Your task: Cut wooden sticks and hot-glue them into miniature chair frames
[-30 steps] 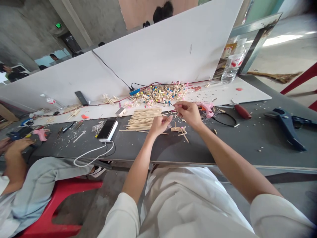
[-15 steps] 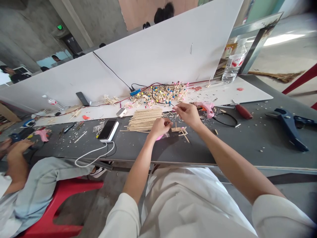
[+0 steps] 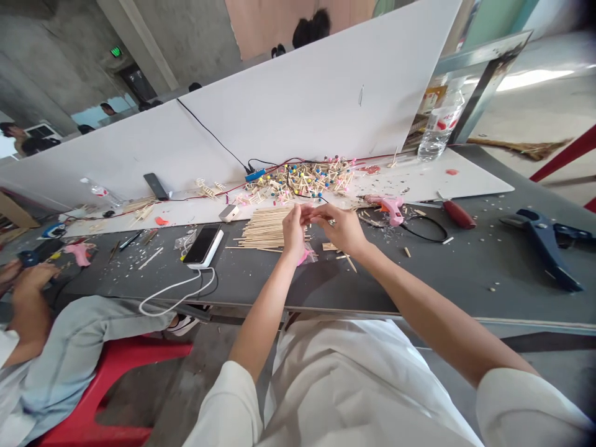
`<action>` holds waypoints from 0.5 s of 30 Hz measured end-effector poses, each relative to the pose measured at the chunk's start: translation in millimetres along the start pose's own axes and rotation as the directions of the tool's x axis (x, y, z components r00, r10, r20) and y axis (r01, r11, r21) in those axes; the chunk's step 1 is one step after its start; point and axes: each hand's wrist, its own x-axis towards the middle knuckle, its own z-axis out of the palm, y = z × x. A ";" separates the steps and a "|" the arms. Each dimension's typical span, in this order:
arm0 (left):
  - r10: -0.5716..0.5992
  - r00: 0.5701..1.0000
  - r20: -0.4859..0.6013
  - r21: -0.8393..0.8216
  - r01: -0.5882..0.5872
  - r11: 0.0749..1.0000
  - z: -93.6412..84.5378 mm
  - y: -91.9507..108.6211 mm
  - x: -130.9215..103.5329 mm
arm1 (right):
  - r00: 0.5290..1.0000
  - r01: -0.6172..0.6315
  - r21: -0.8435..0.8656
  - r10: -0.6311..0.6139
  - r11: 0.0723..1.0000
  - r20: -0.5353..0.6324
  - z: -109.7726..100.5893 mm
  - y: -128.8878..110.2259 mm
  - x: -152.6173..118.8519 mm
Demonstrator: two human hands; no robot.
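Note:
My left hand [image 3: 294,234] is raised over the right end of a row of thin wooden sticks [image 3: 263,228], its fingers closed and touching the fingertips of my right hand [image 3: 344,230]. My right hand is closed in a pinch. Whatever lies between the fingertips is hidden or too small to name. Below my left hand a pink object in a clear plastic bag [image 3: 307,254] shows in part. Short cut sticks [image 3: 329,246] lie under my right hand, partly covered by it.
Behind the hands is a heap of short sticks with coloured balls [image 3: 316,177]. A pink glue gun [image 3: 393,210], red-handled tool [image 3: 459,212], blue cutter [image 3: 542,239] and water bottle [image 3: 440,130] stand rightward. A phone-like device [image 3: 203,245] with a white cable and a co-worker's hand [image 3: 37,276] are leftward.
My left hand has risen and turned upright. My right hand has moved left and slightly down, so the fingertips of both hands now meet above the sticks.

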 end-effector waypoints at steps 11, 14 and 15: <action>-0.128 0.957 0.262 -0.367 0.222 0.903 40.1 6.4 26.7 | 0.994 0.020 0.091 -0.029 0.996 0.102 5.6 2.4 22.6; -0.121 0.962 0.246 -0.380 0.211 0.900 44.7 -1.3 30.5 | 0.986 -0.037 0.057 0.027 0.998 0.164 2.8 7.4 30.2; -0.122 0.963 0.240 -0.394 0.212 0.895 44.6 -2.6 31.4 | 0.980 -0.011 0.015 0.008 1.000 0.196 4.5 7.8 31.8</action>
